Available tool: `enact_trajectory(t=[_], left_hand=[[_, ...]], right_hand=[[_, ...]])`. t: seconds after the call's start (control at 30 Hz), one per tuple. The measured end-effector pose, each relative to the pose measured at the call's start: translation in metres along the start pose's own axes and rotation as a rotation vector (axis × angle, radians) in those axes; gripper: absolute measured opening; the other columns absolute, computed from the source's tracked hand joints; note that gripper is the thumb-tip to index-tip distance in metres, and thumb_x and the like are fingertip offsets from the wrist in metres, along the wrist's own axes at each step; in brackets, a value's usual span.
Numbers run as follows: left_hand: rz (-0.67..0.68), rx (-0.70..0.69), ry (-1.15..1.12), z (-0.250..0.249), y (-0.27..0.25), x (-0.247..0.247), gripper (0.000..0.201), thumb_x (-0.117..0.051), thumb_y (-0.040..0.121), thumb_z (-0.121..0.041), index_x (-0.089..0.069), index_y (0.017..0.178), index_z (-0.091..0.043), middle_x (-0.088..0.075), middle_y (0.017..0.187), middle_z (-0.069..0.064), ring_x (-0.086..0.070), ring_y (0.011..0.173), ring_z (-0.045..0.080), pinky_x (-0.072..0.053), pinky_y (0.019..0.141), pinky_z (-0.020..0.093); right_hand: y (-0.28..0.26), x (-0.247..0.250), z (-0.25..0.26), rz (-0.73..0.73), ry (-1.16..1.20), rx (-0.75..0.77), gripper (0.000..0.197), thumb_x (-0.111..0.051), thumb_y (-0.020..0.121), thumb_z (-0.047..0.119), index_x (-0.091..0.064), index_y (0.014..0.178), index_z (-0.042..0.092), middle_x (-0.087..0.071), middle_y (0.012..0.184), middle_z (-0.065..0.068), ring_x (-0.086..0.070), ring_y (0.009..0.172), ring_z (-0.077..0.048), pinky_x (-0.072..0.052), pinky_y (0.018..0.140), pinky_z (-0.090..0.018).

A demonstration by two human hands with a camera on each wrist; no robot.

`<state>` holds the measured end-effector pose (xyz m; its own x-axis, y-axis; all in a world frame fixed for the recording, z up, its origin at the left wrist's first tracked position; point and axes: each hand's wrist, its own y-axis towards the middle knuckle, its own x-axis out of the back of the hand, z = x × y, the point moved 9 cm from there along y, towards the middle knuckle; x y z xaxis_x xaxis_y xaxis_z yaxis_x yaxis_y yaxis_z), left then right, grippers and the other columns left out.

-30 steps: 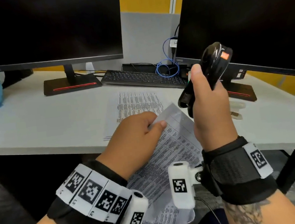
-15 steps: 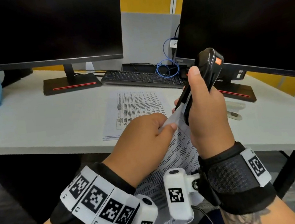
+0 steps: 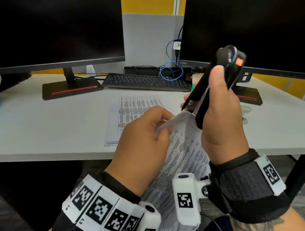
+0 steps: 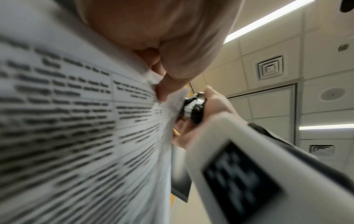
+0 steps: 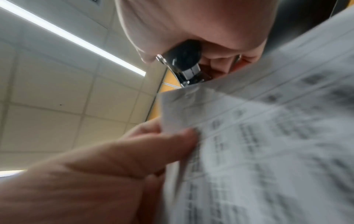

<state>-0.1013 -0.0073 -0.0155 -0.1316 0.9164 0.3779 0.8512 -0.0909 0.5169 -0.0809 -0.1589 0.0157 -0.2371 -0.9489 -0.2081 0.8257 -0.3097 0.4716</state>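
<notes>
Compared with a second ago, your stapler (image 3: 208, 82) now sits lower and closer in. The top corner of the printed sheets (image 3: 183, 157), which then stood clear of it, now lies inside its mouth. So the lining-up looks done and the squeeze is what remains; whether a staple is already in, I cannot tell. Your right hand (image 3: 222, 118) wraps the stapler, thumb up its side, fingers curled behind. Your left hand (image 3: 143, 139) pinches the sheets just below that corner between thumb and forefinger. The sheets hang in the air in front of the desk (image 3: 45, 131), drooping between your wrists. They are white, covered in small table text and slightly crumpled at the pinch. The stapler is glossy black with an orange tab at its rear and bright metal at the mouth
</notes>
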Motion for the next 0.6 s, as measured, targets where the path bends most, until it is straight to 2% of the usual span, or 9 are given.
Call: enact_trajectory(t=[0.07, 0.1, 0.17, 0.2, 0.3, 0.37, 0.43, 0.53, 0.6], left_hand=[[-0.09, -0.046, -0.116, 0.0, 0.001, 0.013, 0.033, -0.059, 0.085, 0.006, -0.069, 0.079, -0.025, -0.074, 0.089, -0.011, -0.069, 0.086, 0.01, -0.056, 0.082, 0.037], [-0.124, -0.098, -0.13, -0.004, 0.001, 0.019, 0.037, -0.059, 0.08, 0.013, -0.07, 0.073, -0.021, -0.074, 0.092, -0.012, -0.068, 0.092, 0.006, -0.055, 0.087, 0.031], [-0.176, -0.2, -0.105, -0.011, 0.0, 0.025, 0.037, -0.06, 0.073, 0.021, -0.068, 0.065, -0.015, -0.074, 0.092, -0.014, -0.067, 0.094, 0.003, -0.051, 0.087, 0.02], [-0.196, -0.236, -0.088, -0.014, -0.001, 0.026, 0.036, -0.061, 0.071, 0.022, -0.068, 0.063, -0.013, -0.073, 0.093, -0.015, -0.066, 0.094, 0.003, -0.049, 0.086, 0.016], [-0.21, -0.289, -0.059, -0.017, -0.003, 0.027, 0.034, -0.063, 0.07, 0.022, -0.068, 0.063, -0.011, -0.072, 0.095, -0.014, -0.067, 0.093, 0.003, -0.048, 0.086, 0.015], [-0.209, -0.284, -0.064, -0.016, -0.003, 0.026, 0.036, -0.063, 0.071, 0.022, -0.068, 0.063, -0.012, -0.072, 0.095, -0.014, -0.067, 0.093, 0.003, -0.048, 0.086, 0.015], [-0.214, -0.265, -0.092, -0.014, -0.003, 0.027, 0.036, -0.062, 0.072, 0.02, -0.068, 0.065, -0.014, -0.073, 0.092, -0.013, -0.067, 0.092, 0.004, -0.049, 0.085, 0.017], [-0.183, -0.166, -0.158, -0.008, 0.0, 0.024, 0.032, -0.061, 0.084, 0.004, -0.066, 0.084, -0.027, -0.069, 0.082, -0.007, -0.065, 0.081, 0.009, -0.052, 0.076, 0.028], [-0.141, -0.067, -0.194, -0.002, 0.003, 0.018, 0.034, -0.065, 0.088, -0.006, -0.059, 0.098, -0.038, -0.062, 0.076, -0.005, -0.061, 0.071, 0.011, -0.05, 0.069, 0.03]], right_hand=[[-0.002, 0.011, 0.008, -0.058, -0.011, 0.089, 0.048, -0.047, 0.078, 0.066, -0.059, 0.085, 0.02, -0.059, 0.08, -0.004, -0.06, 0.078, -0.025, -0.051, 0.078, -0.042], [-0.004, 0.014, 0.01, -0.075, -0.014, 0.126, 0.05, -0.045, 0.079, 0.065, -0.059, 0.087, 0.018, -0.06, 0.081, -0.006, -0.06, 0.079, -0.025, -0.05, 0.078, -0.039], [-0.007, 0.018, 0.012, -0.082, -0.038, 0.178, 0.053, -0.044, 0.081, 0.063, -0.059, 0.089, 0.013, -0.063, 0.081, -0.008, -0.063, 0.079, -0.021, -0.05, 0.076, -0.033], [-0.009, 0.019, 0.013, -0.078, -0.04, 0.198, 0.052, -0.044, 0.082, 0.061, -0.059, 0.09, 0.012, -0.065, 0.08, -0.005, -0.064, 0.078, -0.018, -0.051, 0.075, -0.03], [-0.015, 0.017, 0.016, -0.057, -0.06, 0.247, 0.041, -0.045, 0.084, 0.057, -0.059, 0.089, 0.019, -0.066, 0.075, 0.008, -0.063, 0.074, -0.009, -0.05, 0.071, -0.021], [-0.017, 0.016, 0.018, -0.049, -0.055, 0.261, 0.038, -0.05, 0.085, 0.063, -0.059, 0.087, 0.026, -0.067, 0.075, 0.011, -0.061, 0.073, -0.008, -0.05, 0.071, -0.021], [-0.017, 0.016, 0.018, -0.047, -0.051, 0.263, 0.046, -0.052, 0.082, 0.071, -0.059, 0.09, 0.026, -0.066, 0.078, 0.009, -0.061, 0.076, -0.011, -0.05, 0.074, -0.025], [-0.015, 0.014, 0.018, -0.045, -0.022, 0.243, 0.039, -0.051, 0.084, 0.058, -0.055, 0.095, 0.021, -0.061, 0.081, 0.013, -0.059, 0.083, -0.01, -0.048, 0.081, -0.03], [-0.013, 0.012, 0.015, -0.046, 0.015, 0.187, 0.038, -0.052, 0.079, 0.056, -0.054, 0.095, 0.021, -0.058, 0.082, 0.007, -0.057, 0.083, -0.013, -0.047, 0.082, -0.036]])
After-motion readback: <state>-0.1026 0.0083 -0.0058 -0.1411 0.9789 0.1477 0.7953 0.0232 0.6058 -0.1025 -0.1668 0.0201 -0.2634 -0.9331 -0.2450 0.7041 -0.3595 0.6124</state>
